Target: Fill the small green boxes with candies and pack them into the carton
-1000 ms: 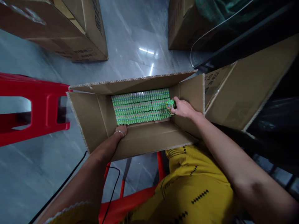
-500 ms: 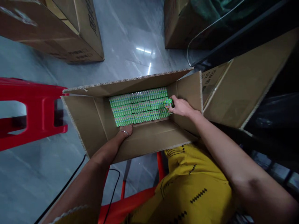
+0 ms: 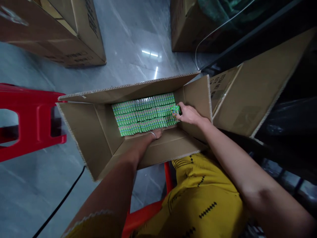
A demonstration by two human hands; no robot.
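An open cardboard carton point(image 3: 104, 129) stands in front of me with its flaps up. Inside are three rows of small green packets point(image 3: 143, 114), set on edge and packed side by side. My right hand point(image 3: 188, 114) grips a green packet point(image 3: 175, 112) with a colourful face at the right end of the middle row. My left hand point(image 3: 157, 133), with a bangle at the wrist, is down in the carton along the near wall, beside the front row. Its fingers are mostly hidden, and I cannot tell what they do.
Red plastic stools stand at the left point(image 3: 32, 119) and below the carton. Another carton point(image 3: 61, 39) is at the upper left, one point(image 3: 183, 29) at the upper right, and an opened one point(image 3: 260, 82) at the right. A black cable point(image 3: 61, 201) crosses the floor.
My left hand has slid rightward along the near side of the front row. The right hand keeps its hold on the green packet at the right end. The view has shifted slightly.
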